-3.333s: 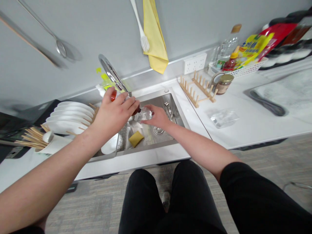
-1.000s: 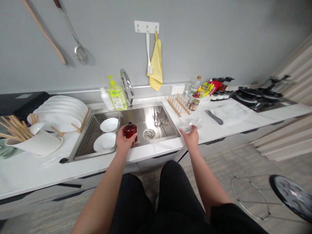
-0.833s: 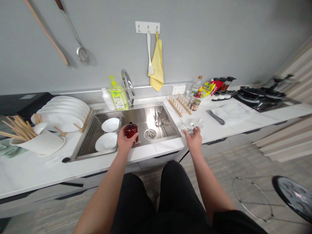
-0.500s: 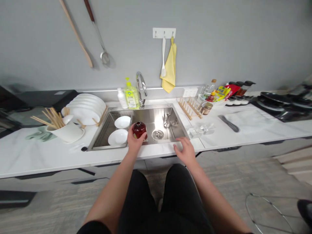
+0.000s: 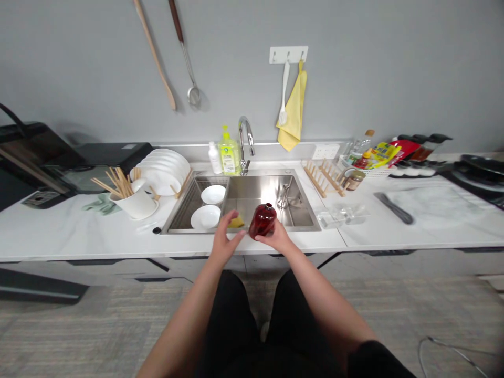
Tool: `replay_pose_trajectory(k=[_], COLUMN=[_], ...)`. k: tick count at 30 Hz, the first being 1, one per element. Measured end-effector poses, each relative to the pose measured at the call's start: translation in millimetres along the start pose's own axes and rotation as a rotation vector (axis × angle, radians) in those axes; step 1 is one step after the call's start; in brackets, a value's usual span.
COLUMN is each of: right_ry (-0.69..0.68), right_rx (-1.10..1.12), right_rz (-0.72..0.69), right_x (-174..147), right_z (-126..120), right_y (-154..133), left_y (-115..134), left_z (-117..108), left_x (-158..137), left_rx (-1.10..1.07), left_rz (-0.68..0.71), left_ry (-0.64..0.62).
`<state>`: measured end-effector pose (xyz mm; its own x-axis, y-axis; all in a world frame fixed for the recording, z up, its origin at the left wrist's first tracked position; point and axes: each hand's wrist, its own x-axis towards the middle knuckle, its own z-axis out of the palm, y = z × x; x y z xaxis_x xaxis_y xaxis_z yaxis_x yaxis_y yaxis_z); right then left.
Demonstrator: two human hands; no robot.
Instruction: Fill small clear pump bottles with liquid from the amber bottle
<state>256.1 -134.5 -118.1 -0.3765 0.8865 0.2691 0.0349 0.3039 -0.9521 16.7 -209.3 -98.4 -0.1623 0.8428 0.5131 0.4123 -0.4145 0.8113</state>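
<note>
A dark red glass bottle (image 5: 263, 221) with a short open neck is held by my right hand (image 5: 277, 237) over the front edge of the sink (image 5: 255, 188). The fingers wrap round its right side, and it leans slightly to the right. My left hand (image 5: 226, 239) is just left of the bottle, thumb and fingers spread, with nothing in it. Behind that hand a yellow sponge-like piece (image 5: 237, 221) lies in the sink, partly hidden. Two white bowls, the nearer one (image 5: 205, 217) and the farther one (image 5: 213, 195), sit in the left basket of the sink.
Behind the sink stand a faucet (image 5: 246, 142), a green soap bottle (image 5: 229, 155) and a white bottle (image 5: 214, 158). Left are stacked plates (image 5: 161, 176) and a chopstick holder (image 5: 136, 202). Right are a wooden rack (image 5: 325, 178), a jar (image 5: 355, 180) and clear containers (image 5: 346, 214).
The red bottle has passed from my left hand to my right hand. My left hand has let go and opened. The view has shifted left.
</note>
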Motion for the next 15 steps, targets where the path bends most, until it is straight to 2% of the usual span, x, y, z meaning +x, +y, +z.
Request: replay_pose_trajectory(k=[1, 3, 6, 7, 9, 11, 13, 15], right_ry=[0.023, 0.046, 0.029, 0.014, -0.016, -0.041, -0.049, -0.040], right_rx=[0.042, 0.105, 0.086, 0.058, -0.015, -0.078, -0.112, -0.113], right_rz=[0.015, 0.028, 0.072, 0.082, 0.079, 0.060, 0.055, 0.055], right_x=[1, 3, 4, 3, 1, -1, -2, -2], right_z=[-3, -6, -5, -3, -1, -1, -1, -2], right_y=[2, 4, 3, 2, -1, -5, -7, -6], left_y=[-9, -29, -56, -63, -75, -83, -88, -92], left_z=[-21, -73, -163, -193, -245, -283, -305, -311], left_x=[0, 2, 6, 7, 10, 14, 19, 25], left_rx=[0.041, 0.149, 0.363, 0.443, 0.592, 0.680, 0.706, 0.691], left_rz=[-0.038, -0.132, -0.215, -0.208, -0.179, -0.162, -0.207, -0.297], left_ry=[0.078, 0.312, 0.633, 0.690, 0.653, 0.458, 0.319, 0.249])
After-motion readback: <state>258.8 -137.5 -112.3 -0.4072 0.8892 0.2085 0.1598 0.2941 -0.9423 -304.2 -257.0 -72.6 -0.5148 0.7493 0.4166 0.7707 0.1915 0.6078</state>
